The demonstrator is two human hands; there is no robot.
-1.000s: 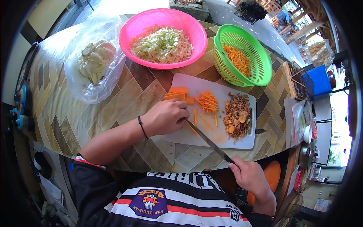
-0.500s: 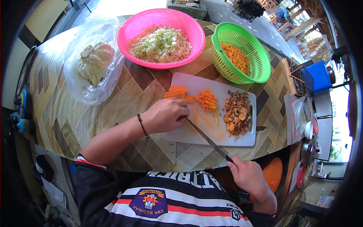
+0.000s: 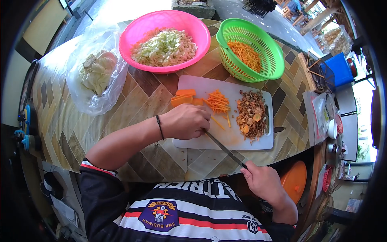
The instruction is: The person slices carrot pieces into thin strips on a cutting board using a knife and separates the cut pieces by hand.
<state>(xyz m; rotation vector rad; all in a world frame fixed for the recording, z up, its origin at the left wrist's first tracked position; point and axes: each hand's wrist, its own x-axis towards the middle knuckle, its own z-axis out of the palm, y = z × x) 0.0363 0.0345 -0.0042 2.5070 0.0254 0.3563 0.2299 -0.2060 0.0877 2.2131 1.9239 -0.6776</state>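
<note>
My right hand (image 3: pixel 261 180) is wrapped round the handle of a long knife (image 3: pixel 224 148), near the table's front edge. The blade points up and left to my left hand (image 3: pixel 187 121), whose fingers are closed at its tip over the white cutting board (image 3: pixel 225 139); what they hold is hidden. Flat carrot slices (image 3: pixel 183 97) lie just beyond that hand. To their right is a pile of carrot strips (image 3: pixel 217 101), with a few loose strips below. Brown peelings with carrot bits (image 3: pixel 252 115) cover the board's right side.
Behind the board stand a pink bowl (image 3: pixel 125 46) of shredded cabbage and a green basket (image 3: pixel 276 60) of carrot strips. A plastic bag with a cabbage (image 3: pixel 96 72) lies at the left. An orange round object (image 3: pixel 293 181) is below the table's right edge.
The view has shifted slightly. My left hand has moved a little right across the board, now covering the knife's tip and a loose strip seen before.
</note>
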